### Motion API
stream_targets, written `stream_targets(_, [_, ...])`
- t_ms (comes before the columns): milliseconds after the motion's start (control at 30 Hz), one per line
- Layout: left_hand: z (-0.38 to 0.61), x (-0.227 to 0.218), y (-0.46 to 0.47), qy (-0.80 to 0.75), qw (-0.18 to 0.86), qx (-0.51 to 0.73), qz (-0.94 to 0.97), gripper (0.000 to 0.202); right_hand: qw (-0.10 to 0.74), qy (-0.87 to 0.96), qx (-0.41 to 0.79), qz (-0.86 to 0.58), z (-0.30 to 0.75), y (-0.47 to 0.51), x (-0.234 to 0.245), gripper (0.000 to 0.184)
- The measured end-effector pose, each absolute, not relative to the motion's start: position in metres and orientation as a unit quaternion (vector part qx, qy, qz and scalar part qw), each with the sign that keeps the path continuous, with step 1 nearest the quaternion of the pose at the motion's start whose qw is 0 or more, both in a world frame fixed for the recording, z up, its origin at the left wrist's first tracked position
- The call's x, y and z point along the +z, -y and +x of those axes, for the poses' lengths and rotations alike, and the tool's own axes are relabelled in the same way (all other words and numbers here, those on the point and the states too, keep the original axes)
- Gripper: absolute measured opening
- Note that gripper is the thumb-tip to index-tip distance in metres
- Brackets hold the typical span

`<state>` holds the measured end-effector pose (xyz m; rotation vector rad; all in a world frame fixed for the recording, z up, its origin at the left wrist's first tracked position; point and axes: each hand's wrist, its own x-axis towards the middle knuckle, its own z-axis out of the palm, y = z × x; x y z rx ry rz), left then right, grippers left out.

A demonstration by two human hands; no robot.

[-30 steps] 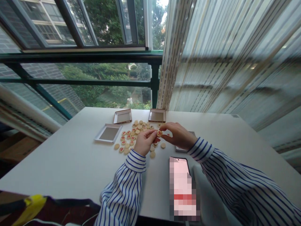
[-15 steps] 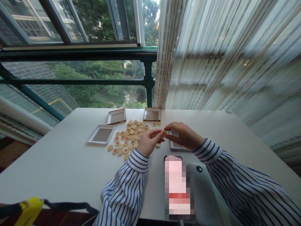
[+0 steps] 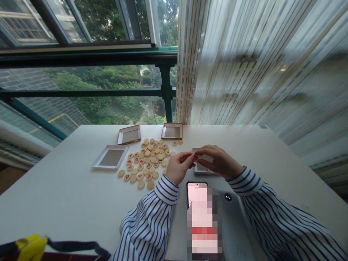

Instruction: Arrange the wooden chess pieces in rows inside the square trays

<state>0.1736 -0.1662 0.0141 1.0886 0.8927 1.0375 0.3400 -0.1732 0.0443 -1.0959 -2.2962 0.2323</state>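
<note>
Between the fingertips of both hands is a round wooden Chinese chess piece (image 3: 195, 157) with a red character, held above the table. My left hand (image 3: 179, 167) pinches it from the left, and my right hand (image 3: 219, 160) grips its right side. Left of my hands lies a spread of Chinese chess pieces (image 3: 147, 153), some showing red or black characters and others blank side up. A shallow box (image 3: 202, 172) sits under and behind my right hand, partly covered by it.
Two shallow trays, a brown-edged one (image 3: 129, 141) and another (image 3: 172, 137), stand at the far edge. A white tray (image 3: 94, 167) lies at left. Near me are a phone (image 3: 201, 210) with a blurred screen and a pale grey device (image 3: 236, 217). A yellow-and-black strap (image 3: 32, 246) lies lower left.
My view has turned slightly, so the table's contents appear shifted left. Both hands have moved a little to the right relative to the pieces, still holding the Chinese chess piece.
</note>
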Motion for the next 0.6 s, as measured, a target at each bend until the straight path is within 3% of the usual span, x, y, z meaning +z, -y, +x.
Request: stream_targets(600, [0.192,-0.004,0.169,-0.395,0.698,0.449,0.394,0.036,0.212,0.881,0.083,-0.416,0.356,0.174,0.041,0.017])
